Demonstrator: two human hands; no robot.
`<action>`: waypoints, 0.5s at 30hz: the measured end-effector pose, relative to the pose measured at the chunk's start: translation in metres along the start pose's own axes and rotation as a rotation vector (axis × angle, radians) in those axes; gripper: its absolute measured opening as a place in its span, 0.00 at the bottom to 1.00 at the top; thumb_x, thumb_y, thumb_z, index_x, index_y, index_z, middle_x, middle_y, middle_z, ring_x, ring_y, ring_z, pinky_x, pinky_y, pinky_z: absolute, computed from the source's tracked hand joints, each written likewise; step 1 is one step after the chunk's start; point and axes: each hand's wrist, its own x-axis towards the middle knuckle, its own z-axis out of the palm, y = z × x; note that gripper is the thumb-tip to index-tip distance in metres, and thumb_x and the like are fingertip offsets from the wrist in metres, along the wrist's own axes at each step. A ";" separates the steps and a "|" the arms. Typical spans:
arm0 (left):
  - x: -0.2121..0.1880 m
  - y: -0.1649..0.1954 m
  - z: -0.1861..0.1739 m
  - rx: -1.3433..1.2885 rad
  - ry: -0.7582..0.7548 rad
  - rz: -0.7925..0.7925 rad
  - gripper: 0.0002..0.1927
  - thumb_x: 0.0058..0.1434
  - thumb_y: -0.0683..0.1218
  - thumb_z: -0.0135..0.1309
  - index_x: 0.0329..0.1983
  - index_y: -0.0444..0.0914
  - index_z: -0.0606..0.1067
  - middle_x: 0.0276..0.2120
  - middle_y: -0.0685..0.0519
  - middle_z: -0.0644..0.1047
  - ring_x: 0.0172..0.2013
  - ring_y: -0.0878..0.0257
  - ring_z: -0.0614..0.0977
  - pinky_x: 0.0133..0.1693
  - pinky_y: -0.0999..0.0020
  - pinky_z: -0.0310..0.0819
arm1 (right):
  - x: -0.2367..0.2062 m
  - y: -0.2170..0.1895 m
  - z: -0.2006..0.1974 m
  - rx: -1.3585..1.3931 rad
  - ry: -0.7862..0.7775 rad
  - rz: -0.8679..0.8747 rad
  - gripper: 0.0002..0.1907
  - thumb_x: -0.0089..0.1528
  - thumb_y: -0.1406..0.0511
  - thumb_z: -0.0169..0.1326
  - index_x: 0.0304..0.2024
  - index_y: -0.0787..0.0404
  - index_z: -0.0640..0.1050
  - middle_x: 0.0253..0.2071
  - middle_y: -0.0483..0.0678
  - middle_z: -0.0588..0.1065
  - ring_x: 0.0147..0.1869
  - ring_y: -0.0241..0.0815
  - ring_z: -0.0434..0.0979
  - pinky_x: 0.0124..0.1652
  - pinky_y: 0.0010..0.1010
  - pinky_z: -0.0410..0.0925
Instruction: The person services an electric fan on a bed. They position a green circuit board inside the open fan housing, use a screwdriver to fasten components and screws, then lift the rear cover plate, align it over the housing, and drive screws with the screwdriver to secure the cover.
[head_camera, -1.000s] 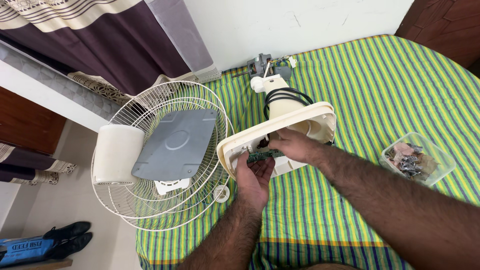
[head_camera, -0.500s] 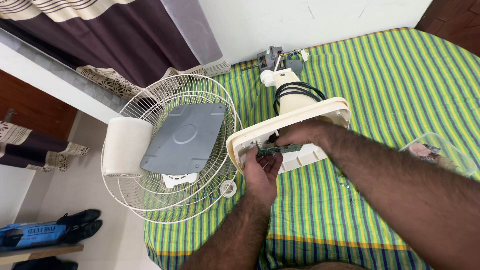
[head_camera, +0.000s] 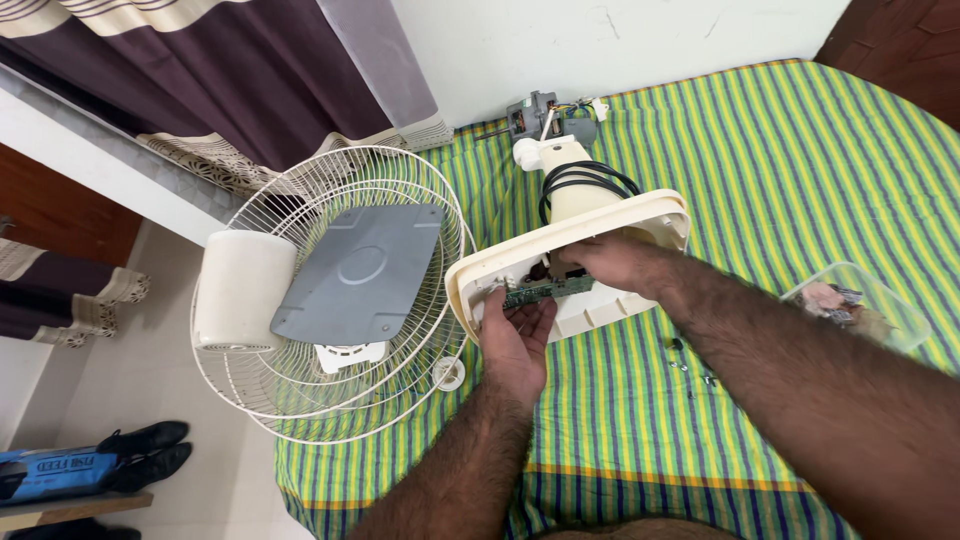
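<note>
Much of the work is hidden from us: our right hand (head_camera: 620, 262) reaches into the upturned cream fan base (head_camera: 570, 262), and its fingers vanish behind the rim, so we cannot tell whether they are clenched or released. The green circuit board (head_camera: 548, 291) shows only as a narrow strip between both sets of fingers; its far edge is lost inside the base. Our left hand (head_camera: 515, 335) comes up from below, palm toward us, fingers curled up against the board's lower edge and the base's near wall, grasping the board from beneath. Both forearms run off the bottom of the view.

Beyond the right fingers, a black cable (head_camera: 585, 180) coils around the fan's neck, and the motor (head_camera: 540, 115) lies past it, small and hard to read. Left of the left fingers the wire fan guard (head_camera: 330, 290) hangs over the bed's (head_camera: 800, 150) edge with a grey plate (head_camera: 365, 275) in it. Right of the right forearm lie small dark screws (head_camera: 680, 355) and a clear plastic tub (head_camera: 860, 305), contents unclear.
</note>
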 end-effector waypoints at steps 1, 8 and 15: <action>0.002 -0.001 -0.001 -0.013 -0.001 -0.008 0.27 0.63 0.53 0.55 0.51 0.26 0.66 0.39 0.41 0.73 0.41 0.50 0.81 0.50 0.56 0.84 | -0.004 0.003 -0.002 -0.088 0.008 -0.003 0.24 0.61 0.53 0.55 0.56 0.55 0.80 0.53 0.50 0.82 0.58 0.47 0.80 0.58 0.38 0.70; 0.007 -0.001 -0.004 -0.027 -0.033 -0.014 0.27 0.62 0.53 0.56 0.49 0.26 0.64 0.41 0.38 0.72 0.44 0.48 0.81 0.52 0.54 0.83 | -0.057 0.014 0.013 -0.251 0.285 -0.214 0.26 0.52 0.62 0.68 0.53 0.57 0.80 0.51 0.51 0.81 0.58 0.47 0.80 0.59 0.35 0.70; 0.001 0.000 -0.006 -0.017 -0.029 -0.026 0.24 0.62 0.51 0.55 0.47 0.26 0.64 0.41 0.38 0.72 0.44 0.47 0.81 0.53 0.53 0.83 | -0.063 0.011 0.015 -0.293 0.294 -0.244 0.24 0.49 0.67 0.69 0.49 0.57 0.80 0.48 0.49 0.81 0.57 0.46 0.80 0.59 0.36 0.71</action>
